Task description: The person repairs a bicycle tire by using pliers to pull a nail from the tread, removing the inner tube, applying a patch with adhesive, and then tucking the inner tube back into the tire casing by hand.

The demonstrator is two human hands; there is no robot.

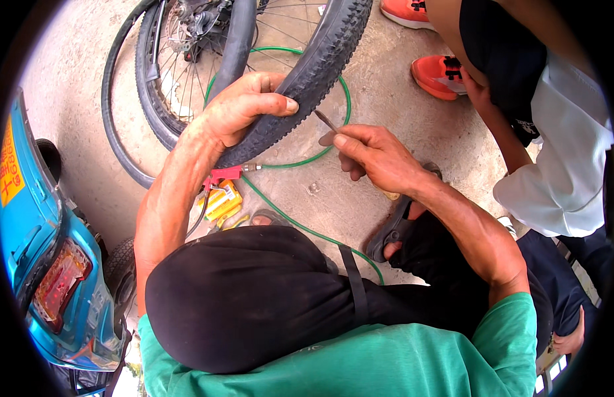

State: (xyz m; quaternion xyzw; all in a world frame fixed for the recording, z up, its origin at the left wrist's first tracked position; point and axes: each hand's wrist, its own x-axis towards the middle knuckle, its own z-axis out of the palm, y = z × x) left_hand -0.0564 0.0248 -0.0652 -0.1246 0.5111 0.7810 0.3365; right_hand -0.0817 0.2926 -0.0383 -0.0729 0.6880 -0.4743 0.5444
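Observation:
My left hand (248, 109) is closed round the lower part of a knobby black bicycle tire (333, 63), its thumb pressed on the tread. Pinched in my right hand (376, 149) is a thin, dark metal tool (325, 120), its tip just right of the tire and apparently apart from it; its exact kind cannot be made out. A smooth grey-black inner tube (238, 46) hangs across the spoked wheel (181, 73) and passes behind my left hand. Further left, a thinner black tube or tire (107, 99) loops down to the ground.
Below the tire lie a red air gun (222, 175), a green hose (307, 230) and a yellow box (224, 200). A blue scooter (82, 291) stands at left. At right are a person in red shoes (439, 76) and another person's hand (570, 339).

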